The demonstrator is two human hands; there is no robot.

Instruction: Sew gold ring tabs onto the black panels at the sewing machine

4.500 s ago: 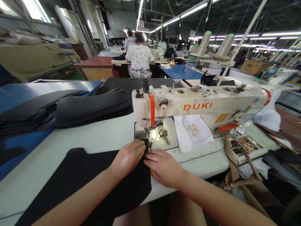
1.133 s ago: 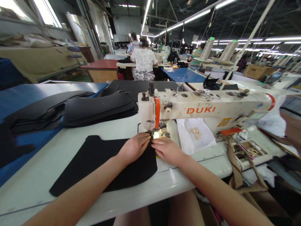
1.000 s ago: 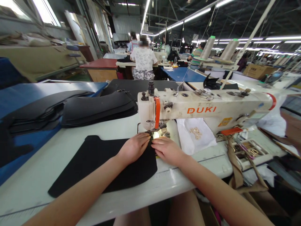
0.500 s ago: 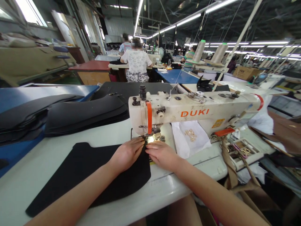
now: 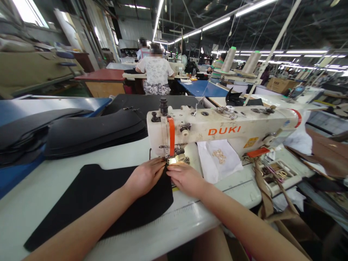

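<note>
A flat black fabric panel lies on the sewing machine's pale bed, its upper right edge under the needle area. My left hand rests on that edge, fingers pressed together and closed on the fabric just left of the lit presser foot. From the right, my right hand pinches the same edge, its fingertips nearly meeting those of my left hand. The fingertips partly hide the stitching spot. Over both hands stands the white sewing machine with its orange guard.
Stacked black panels lie at the left. Behind my right hand, a white cloth carries small gold-coloured pieces. A parts tray and brown straps sit to the right. Thread cones stand behind; a person sits further back.
The view has shifted slightly, so the scene sits a little further left. Both hands keep the same place on the black panel by the needle; the panel shows hardly any movement.
</note>
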